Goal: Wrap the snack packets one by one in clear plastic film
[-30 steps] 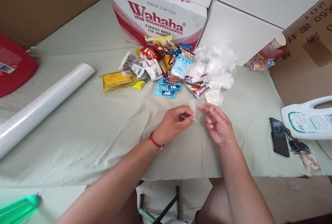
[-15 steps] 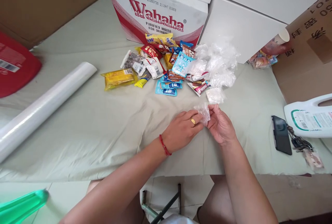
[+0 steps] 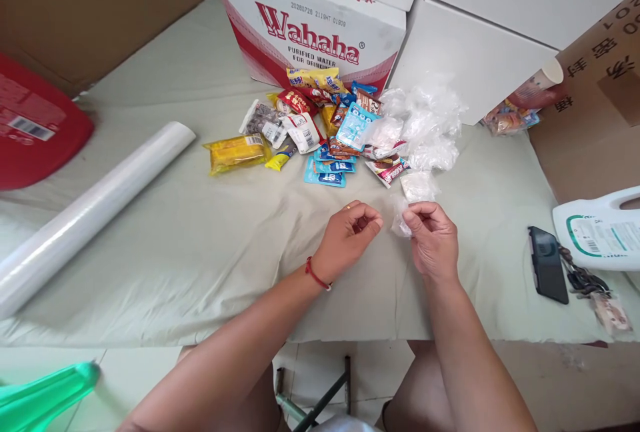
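Observation:
My right hand (image 3: 434,240) pinches a small crumpled clear plastic bag (image 3: 401,220) between thumb and fingers, just above the cloth. To the left of the bag is my left hand (image 3: 351,235), its thumb and fingertips closed together; whether anything thin is between them I cannot make out. Beyond the hands lies a heap of clear plastic bags (image 3: 425,119), with one flat whitish packet (image 3: 419,185) at its near edge. Left of that heap are several wrapped snacks, among them a light-blue packet (image 3: 356,127), a white packet (image 3: 303,132) and a yellow packet (image 3: 237,153).
A Wahaha water carton (image 3: 320,25) and white boxes (image 3: 480,52) stand at the back. A plastic film roll (image 3: 95,212) lies at left beside a red container (image 3: 40,125). On the right are a phone (image 3: 547,265), keys (image 3: 586,279) and a white bottle (image 3: 600,232).
My left hand has come away from the plastic bag, leaving a gap between its fingertips and the bag. My right hand still holds the bag, now with fingers curled over.

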`<state>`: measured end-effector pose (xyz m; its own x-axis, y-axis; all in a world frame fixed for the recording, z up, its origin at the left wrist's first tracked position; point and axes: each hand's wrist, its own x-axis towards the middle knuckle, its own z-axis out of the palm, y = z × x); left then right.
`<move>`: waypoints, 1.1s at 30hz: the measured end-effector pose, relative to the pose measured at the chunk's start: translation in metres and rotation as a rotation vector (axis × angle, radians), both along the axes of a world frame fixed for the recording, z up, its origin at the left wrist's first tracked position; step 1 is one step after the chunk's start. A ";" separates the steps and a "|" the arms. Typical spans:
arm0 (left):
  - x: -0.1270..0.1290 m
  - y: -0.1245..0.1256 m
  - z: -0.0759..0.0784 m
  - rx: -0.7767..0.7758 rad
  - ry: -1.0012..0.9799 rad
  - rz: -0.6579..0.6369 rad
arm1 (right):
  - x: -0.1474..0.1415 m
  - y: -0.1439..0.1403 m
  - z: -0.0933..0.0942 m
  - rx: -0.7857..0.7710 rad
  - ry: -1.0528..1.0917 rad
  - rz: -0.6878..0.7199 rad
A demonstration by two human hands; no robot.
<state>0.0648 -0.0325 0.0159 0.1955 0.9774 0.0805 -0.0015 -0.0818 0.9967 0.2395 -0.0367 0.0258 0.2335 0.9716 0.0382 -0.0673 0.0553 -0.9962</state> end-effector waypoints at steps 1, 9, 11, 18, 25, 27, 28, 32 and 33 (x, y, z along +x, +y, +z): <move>0.000 0.001 0.002 -0.088 -0.088 -0.010 | -0.001 -0.001 -0.001 0.046 -0.058 0.027; -0.002 0.005 0.004 -0.290 -0.325 -0.009 | -0.009 -0.007 -0.002 0.117 -0.188 0.222; -0.003 0.005 0.005 -0.299 -0.334 -0.009 | -0.006 -0.005 -0.002 0.035 -0.022 0.189; -0.007 0.012 0.010 -0.424 -0.519 0.096 | 0.007 0.004 0.006 -0.201 0.351 0.029; -0.009 0.018 -0.003 -0.344 -0.265 0.312 | 0.000 0.002 0.011 -0.280 0.234 -0.004; -0.012 0.018 -0.004 -0.226 -0.087 0.403 | 0.000 0.002 0.010 -0.299 0.247 -0.016; -0.013 0.017 -0.004 -0.137 0.007 0.461 | 0.001 0.003 0.009 -0.306 0.263 -0.021; -0.014 0.005 0.003 0.364 0.280 0.446 | 0.004 0.006 0.008 -0.334 0.336 -0.039; -0.013 0.001 0.005 0.488 0.328 0.363 | 0.003 0.007 0.008 -0.343 0.346 -0.050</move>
